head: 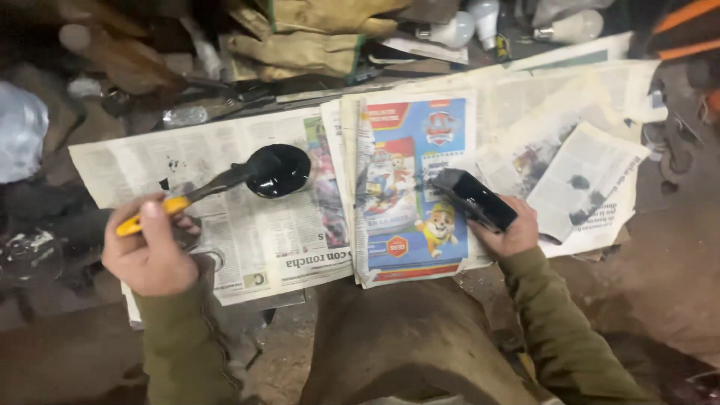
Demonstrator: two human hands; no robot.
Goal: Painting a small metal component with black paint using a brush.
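Both hands busy: left [150, 251] grips brush [191, 196]; right [510, 229] holds black block [474, 199].

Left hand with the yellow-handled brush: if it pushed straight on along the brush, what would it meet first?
The round black dish: the left hand aims its brush there, bristles apparently at the rim already.

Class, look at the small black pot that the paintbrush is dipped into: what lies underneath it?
The black pot sits on a spread sheet of newspaper, spotted with black paint. The left hand holds the paintbrush. Whatever surface lies beneath the newspaper is covered there.
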